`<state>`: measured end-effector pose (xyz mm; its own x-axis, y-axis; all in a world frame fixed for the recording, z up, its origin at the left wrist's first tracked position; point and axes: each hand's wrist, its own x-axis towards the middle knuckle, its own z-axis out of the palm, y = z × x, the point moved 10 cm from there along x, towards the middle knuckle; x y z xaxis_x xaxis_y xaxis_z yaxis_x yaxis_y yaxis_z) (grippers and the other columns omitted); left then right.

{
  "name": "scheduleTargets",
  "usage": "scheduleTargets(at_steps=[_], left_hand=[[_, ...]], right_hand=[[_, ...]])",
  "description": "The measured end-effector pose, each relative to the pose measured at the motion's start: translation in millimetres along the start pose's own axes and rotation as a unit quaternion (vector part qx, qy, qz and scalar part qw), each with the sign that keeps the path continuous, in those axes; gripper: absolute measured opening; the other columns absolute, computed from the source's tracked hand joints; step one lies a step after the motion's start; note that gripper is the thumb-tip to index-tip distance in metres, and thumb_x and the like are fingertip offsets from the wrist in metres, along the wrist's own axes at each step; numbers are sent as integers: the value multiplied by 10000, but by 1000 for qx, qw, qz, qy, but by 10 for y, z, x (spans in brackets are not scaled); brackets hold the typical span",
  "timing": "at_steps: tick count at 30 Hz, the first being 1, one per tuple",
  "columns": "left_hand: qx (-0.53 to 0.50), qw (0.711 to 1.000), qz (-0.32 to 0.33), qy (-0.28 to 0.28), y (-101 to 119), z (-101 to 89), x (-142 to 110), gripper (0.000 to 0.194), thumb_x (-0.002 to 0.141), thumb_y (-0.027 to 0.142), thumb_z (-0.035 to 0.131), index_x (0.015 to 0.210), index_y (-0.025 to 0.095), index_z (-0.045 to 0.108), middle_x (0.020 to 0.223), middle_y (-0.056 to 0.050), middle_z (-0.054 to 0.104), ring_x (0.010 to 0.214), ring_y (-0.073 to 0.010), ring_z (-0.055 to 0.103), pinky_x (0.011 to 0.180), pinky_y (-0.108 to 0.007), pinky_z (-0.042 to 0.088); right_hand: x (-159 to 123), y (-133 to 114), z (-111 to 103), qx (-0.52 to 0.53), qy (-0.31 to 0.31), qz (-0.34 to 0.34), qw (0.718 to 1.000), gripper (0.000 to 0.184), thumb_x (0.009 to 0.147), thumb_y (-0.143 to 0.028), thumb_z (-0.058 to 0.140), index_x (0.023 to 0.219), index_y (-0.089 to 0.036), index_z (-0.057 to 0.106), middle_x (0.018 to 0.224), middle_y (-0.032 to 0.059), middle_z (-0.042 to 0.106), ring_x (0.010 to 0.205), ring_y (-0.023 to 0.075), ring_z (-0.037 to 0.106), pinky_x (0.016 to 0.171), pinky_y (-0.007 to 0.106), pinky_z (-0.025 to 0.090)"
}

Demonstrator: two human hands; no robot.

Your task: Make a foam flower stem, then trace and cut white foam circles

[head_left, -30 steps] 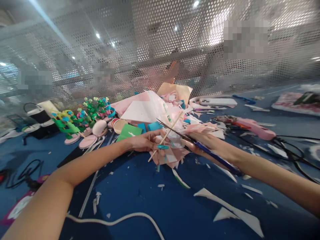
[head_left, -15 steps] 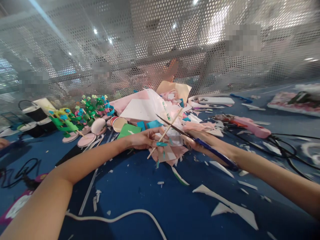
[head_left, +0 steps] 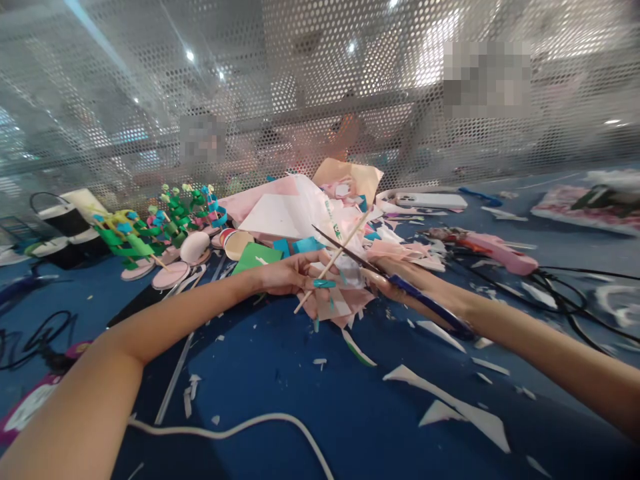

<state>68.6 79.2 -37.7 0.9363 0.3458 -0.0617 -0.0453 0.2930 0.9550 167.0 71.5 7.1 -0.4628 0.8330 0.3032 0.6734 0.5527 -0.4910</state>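
My left hand pinches a thin wooden stick that slants up to the right. In my right hand is a pair of scissors with dark blue handles, its blades pointing up and left. The blades cross the stick; whether they touch it I cannot tell. Small turquoise pieces show at my left fingertips. Pink and white paper scraps lie just beneath and behind both hands. A green paper sheet lies beyond my left wrist.
Green paper plants on round bases stand at the left. A pink glue gun with black cables lies right, near a white phone. White offcuts and a white cord lie in front. A perforated metal screen rises behind.
Both hands, the stick and the scissors stay almost in place. The whole view has shifted very slightly.
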Motion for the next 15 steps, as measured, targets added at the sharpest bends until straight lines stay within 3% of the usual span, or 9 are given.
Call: scheduleTargets(at_steps=[4,8,10,15], left_hand=[[7,1000,3,-19,-5,40,-5,406,640,274,762,952,181,520,716,-19,701,586,-149,678,615,-265,550],[15,1000,4,-22,-17,38,-5,425,644,295,759,967,200,499,700,-11,698,590,-165,681,578,-269,549],[18,1000,8,-17,-13,24,-4,426,637,298,763,951,196,495,728,-23,705,612,-173,685,563,-260,547],[49,998,9,-27,-24,36,-2,399,672,344,734,940,191,481,683,-13,693,534,-153,666,526,-229,531]], right_hand=[[9,-28,71,-1,-20,-27,999,511,823,-618,291,914,-187,551,969,133,650,918,284,603,798,391,481],[-8,-30,-10,-97,46,-25,994,458,805,-587,316,793,-188,543,797,127,631,786,275,598,731,407,474],[-32,-50,-36,-140,63,-13,988,426,796,-547,369,845,-169,558,838,151,632,825,290,596,746,415,468],[-60,-70,-6,-190,29,14,981,316,788,-380,466,945,-131,579,962,184,645,914,302,600,792,404,465]])
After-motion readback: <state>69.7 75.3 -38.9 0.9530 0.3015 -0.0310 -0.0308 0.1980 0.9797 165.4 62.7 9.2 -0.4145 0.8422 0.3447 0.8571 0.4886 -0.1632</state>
